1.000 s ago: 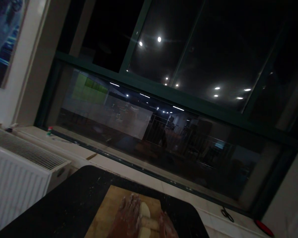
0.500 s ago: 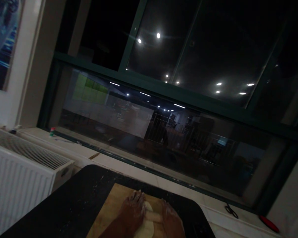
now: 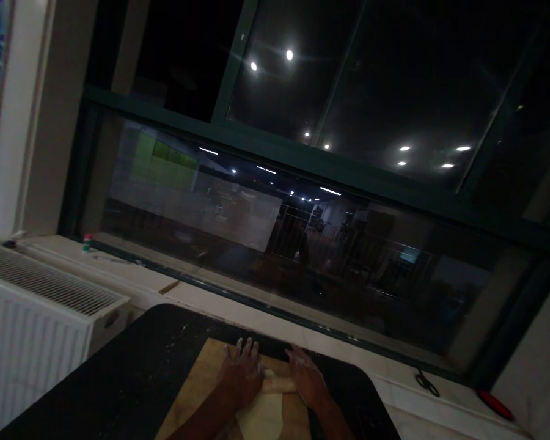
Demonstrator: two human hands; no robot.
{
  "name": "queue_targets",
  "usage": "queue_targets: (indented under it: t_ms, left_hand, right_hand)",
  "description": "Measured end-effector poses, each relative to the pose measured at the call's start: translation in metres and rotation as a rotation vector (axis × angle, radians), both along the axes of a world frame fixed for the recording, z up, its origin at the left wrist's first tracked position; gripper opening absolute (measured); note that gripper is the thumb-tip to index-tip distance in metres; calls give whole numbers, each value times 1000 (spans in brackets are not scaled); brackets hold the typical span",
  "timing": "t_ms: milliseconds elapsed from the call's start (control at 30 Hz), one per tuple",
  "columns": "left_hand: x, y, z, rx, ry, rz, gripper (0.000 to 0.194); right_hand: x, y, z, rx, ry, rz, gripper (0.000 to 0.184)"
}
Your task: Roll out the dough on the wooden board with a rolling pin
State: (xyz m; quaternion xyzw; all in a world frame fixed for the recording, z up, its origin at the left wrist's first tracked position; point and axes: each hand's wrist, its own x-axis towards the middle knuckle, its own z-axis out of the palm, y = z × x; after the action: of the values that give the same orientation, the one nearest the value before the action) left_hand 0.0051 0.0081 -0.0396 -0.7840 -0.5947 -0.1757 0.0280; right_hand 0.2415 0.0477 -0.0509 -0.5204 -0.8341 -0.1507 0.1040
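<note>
A pale wooden rolling pin [image 3: 277,384] lies crosswise over a flat sheet of dough [image 3: 262,415] on a wooden board [image 3: 192,391]. My left hand [image 3: 244,376] rests palm-down on the pin's left end, its floury fingers stretched and apart beyond the pin. At the other end, my right hand [image 3: 306,377] presses on the pin with fingers reaching forward; they look extended rather than wrapped. Both palms hide the pin's ends. The dough spreads toward me below the pin, between my forearms.
The board lies on a black table [image 3: 137,366] dusted with flour. Behind it runs a white windowsill [image 3: 238,311] with scissors [image 3: 426,383], a red object [image 3: 495,404] and a small red-and-green container [image 3: 87,242]. A radiator [image 3: 32,342] stands at the left, below a dark window.
Both hands have moved forward with the rolling pin, away from me, and more of the dough shows behind it. The camera view has shifted slightly.
</note>
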Motion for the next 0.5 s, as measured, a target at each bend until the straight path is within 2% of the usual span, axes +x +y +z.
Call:
queue_targets:
  t_ms: [133, 233, 300, 400, 500]
  left_hand:
    - [0, -9, 3, 56, -28, -40, 51]
    - [-3, -15, 8, 70, -33, -108, 50]
    - [-5, -17, 10, 76, -32, -159, 50]
    - [-11, -18, 10, 102, -50, -258, 49]
    - [-19, -16, 9, 108, -47, -363, 49]
  right_hand:
    - [6, -43, 0, -36, -16, -95, 50]
    - [8, -76, -9, -36, -43, -178, 54]
    - [8, -96, -19, 0, -52, -241, 51]
    - [3, -122, -40, 98, -10, -255, 44]
    - [-14, -144, -61, 199, 100, -295, 44]
